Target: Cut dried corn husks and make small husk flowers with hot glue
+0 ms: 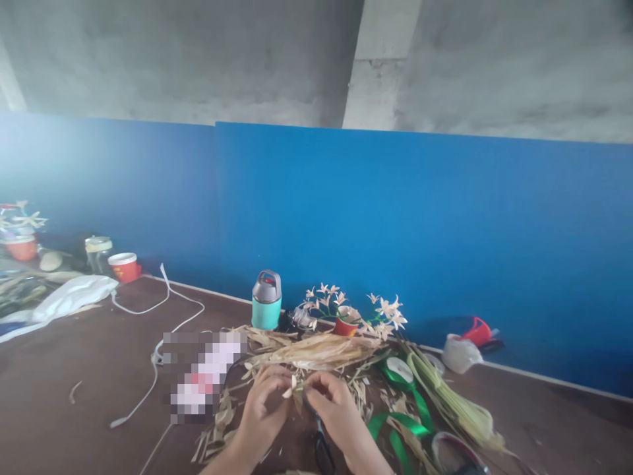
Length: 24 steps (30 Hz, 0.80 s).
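Note:
Between my two hands is a small cream piece of dried husk (293,382), its lower part brownish. My left hand (264,402) pinches it from the left, fingers curled. From the other side, the closed fingers of my right hand (336,406) meet at the same piece. Dark-handled scissors (324,450) show just under my right hand; whether they lie on the table or touch the hand I cannot tell. Behind my hands spreads a heap of dried corn husks (321,351), with loose scraps (222,419) around.
Husk flowers (390,310) stand in a red cup (347,322) beside a turquoise flask (267,307). Green ribbon (420,409) and a bundle of pale green husks (459,402) lie right. White cable (157,369) runs left, near a blurred-out object (205,376). A blue partition (395,218) rises behind.

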Tool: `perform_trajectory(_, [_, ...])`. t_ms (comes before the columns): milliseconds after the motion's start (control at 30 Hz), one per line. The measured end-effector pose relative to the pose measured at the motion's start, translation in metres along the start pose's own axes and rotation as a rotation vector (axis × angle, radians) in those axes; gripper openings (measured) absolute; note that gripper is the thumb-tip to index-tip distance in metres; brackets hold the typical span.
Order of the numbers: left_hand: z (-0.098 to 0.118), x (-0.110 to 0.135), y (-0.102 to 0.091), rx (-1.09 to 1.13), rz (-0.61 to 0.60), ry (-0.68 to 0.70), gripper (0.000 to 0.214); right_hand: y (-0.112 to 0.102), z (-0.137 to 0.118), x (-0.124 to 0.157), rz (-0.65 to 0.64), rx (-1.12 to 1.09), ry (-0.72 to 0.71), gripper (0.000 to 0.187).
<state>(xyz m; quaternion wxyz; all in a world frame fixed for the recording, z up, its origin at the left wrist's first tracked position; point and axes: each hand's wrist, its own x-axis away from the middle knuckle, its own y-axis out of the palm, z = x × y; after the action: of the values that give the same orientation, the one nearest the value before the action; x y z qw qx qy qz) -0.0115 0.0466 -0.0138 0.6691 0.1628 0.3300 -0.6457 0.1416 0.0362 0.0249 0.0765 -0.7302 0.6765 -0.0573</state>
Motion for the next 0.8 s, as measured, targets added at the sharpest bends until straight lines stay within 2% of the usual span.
perform_trajectory(133, [-0.0017,0.0001,0.0011,-0.014,-0.053,-0.014,0.013,-0.0054,-0.0018,-0.0019,0.028,0.117,-0.070,0.010])
perform_trajectory(233, [-0.0024,-0.0002,0.0011,-0.018,-0.024,-0.034,0.012,-0.0063,-0.0010,-0.0039,0.020,0.091,-0.063,0.014])
perform_trajectory(467, [-0.0011,-0.0006,-0.0009,0.006,0.062,-0.123,0.008,-0.0022,-0.0018,-0.0002,-0.076,-0.113,0.174,0.015])
perform_trajectory(800, [-0.0049,0.0023,0.0028,0.035,0.018,-0.168,0.011,0.0030,0.0056,-0.0039,-0.086,-0.216,0.100,0.015])
